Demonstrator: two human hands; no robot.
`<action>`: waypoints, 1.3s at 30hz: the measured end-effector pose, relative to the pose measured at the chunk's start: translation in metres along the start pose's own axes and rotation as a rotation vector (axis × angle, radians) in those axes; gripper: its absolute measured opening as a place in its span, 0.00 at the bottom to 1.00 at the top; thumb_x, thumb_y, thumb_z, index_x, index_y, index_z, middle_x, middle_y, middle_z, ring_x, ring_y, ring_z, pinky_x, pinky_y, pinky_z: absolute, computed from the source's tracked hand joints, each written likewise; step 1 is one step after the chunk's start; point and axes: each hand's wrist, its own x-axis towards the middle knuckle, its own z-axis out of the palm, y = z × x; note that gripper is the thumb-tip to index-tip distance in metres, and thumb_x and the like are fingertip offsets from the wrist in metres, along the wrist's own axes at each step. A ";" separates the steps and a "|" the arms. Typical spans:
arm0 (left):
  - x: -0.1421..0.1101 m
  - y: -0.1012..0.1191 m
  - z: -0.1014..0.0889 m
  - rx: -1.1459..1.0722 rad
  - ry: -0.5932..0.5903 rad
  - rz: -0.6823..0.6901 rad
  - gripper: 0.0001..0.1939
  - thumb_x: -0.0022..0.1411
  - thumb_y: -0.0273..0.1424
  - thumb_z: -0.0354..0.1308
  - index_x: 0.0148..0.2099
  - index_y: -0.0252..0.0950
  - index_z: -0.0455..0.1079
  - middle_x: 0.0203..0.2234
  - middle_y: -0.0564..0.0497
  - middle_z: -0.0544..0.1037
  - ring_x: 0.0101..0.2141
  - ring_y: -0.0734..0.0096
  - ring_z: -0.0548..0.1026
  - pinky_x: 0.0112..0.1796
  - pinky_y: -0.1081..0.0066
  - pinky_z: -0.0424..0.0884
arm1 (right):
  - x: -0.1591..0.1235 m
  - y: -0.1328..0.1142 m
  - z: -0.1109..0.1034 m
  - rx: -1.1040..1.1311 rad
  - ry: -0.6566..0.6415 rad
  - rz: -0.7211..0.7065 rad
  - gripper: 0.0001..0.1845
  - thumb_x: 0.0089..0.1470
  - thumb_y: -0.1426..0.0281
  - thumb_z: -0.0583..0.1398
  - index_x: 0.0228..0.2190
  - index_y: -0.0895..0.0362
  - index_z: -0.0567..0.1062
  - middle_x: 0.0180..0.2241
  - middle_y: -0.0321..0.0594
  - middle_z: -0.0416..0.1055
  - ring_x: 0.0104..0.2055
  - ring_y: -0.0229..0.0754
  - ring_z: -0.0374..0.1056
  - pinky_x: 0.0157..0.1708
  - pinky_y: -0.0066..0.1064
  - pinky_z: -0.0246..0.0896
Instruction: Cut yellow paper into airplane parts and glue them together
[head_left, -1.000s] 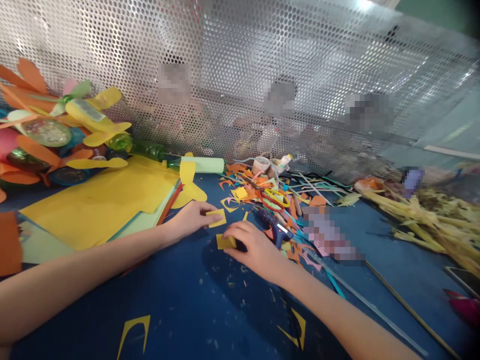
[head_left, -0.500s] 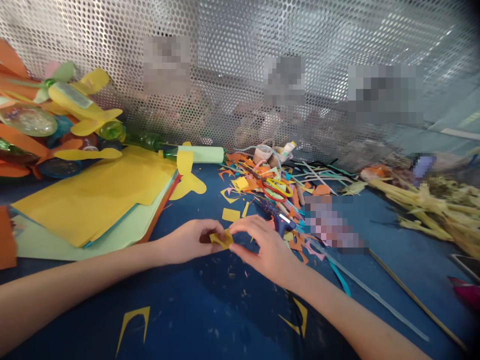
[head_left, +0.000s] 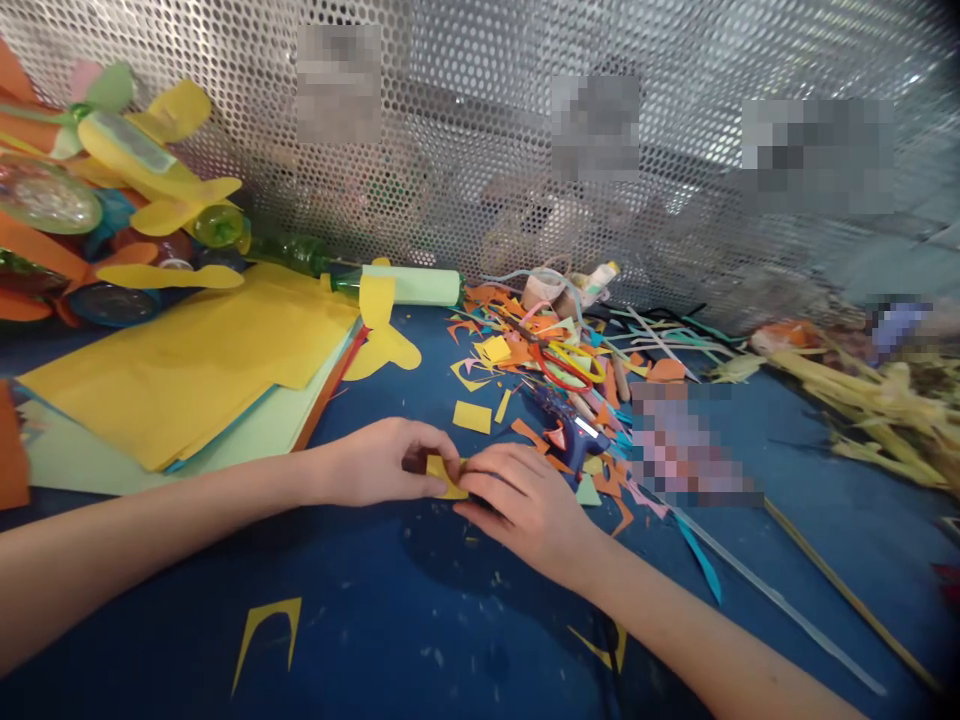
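A small piece of yellow paper [head_left: 448, 482] is held between both hands, low over the blue table. My left hand [head_left: 382, 462] pinches its left side with thumb and fingers. At the other side, the fingers of my right hand [head_left: 525, 500] close on the paper and hide part of it. Just beyond the hands lie a yellow paper rectangle [head_left: 472, 416] and a narrow yellow strip [head_left: 503, 405]. To the right of them rests a blue glue gun [head_left: 581, 445], close to scissors with red and yellow handles [head_left: 566, 368].
Stacked coloured paper [head_left: 187, 370] lies at left, beneath decorated bottles [head_left: 150, 180]. A propeller-shaped yellow cutout [head_left: 382, 345] leans by a green bottle [head_left: 409, 286]. Paper scraps, a clear glue stick [head_left: 787, 610] and dried husks [head_left: 847, 390] spread rightward. Perforated metal [head_left: 465, 120] stands behind.
My right-hand fingers have closed in further over the yellow paper, covering more of its right side. Both hands keep hold of it. The view has shifted slightly.
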 end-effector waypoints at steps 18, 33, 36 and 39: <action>-0.005 -0.004 0.005 0.532 0.102 0.255 0.06 0.58 0.31 0.54 0.31 0.38 0.72 0.30 0.52 0.74 0.35 0.70 0.70 0.39 0.70 0.64 | 0.001 0.004 0.002 0.037 -0.063 0.062 0.08 0.56 0.69 0.55 0.30 0.55 0.74 0.30 0.38 0.74 0.36 0.40 0.66 0.36 0.35 0.60; -0.008 -0.012 0.007 0.464 0.173 0.279 0.05 0.57 0.33 0.55 0.33 0.37 0.71 0.31 0.51 0.74 0.35 0.69 0.69 0.39 0.70 0.64 | 0.000 0.003 0.006 0.169 -0.068 0.209 0.05 0.55 0.69 0.57 0.31 0.55 0.73 0.31 0.38 0.73 0.36 0.40 0.66 0.37 0.35 0.60; -0.007 -0.013 0.008 0.455 0.149 0.298 0.04 0.59 0.29 0.53 0.33 0.37 0.69 0.29 0.52 0.74 0.33 0.70 0.68 0.39 0.70 0.63 | 0.002 0.002 0.005 0.211 -0.068 0.262 0.03 0.54 0.70 0.58 0.30 0.56 0.73 0.31 0.38 0.72 0.35 0.40 0.65 0.36 0.34 0.60; -0.006 -0.012 0.009 0.477 0.138 0.309 0.05 0.59 0.25 0.51 0.33 0.37 0.67 0.27 0.53 0.73 0.31 0.72 0.67 0.39 0.70 0.62 | 0.004 0.001 0.003 0.245 -0.068 0.301 0.02 0.53 0.70 0.58 0.30 0.56 0.72 0.30 0.37 0.71 0.34 0.39 0.65 0.36 0.34 0.60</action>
